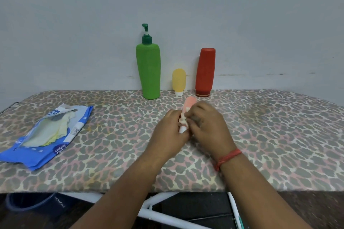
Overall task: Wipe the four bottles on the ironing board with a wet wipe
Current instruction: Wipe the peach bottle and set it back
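Two hands met over the ironing board (260, 135): the left hand (170, 130) curled round the white-capped end of one pink bottle (189, 103), and the right hand (206, 122), one red thread band (228, 158) at its wrist, pinched one white wet wipe (183, 118) against it. Off left lay one blue wipes packet (46, 135), opened. Farther back, three bottles stood along the wall: one green pump bottle (148, 69), one small yellow bottle (179, 82), and one red bottle (205, 72), the last two cap-down.
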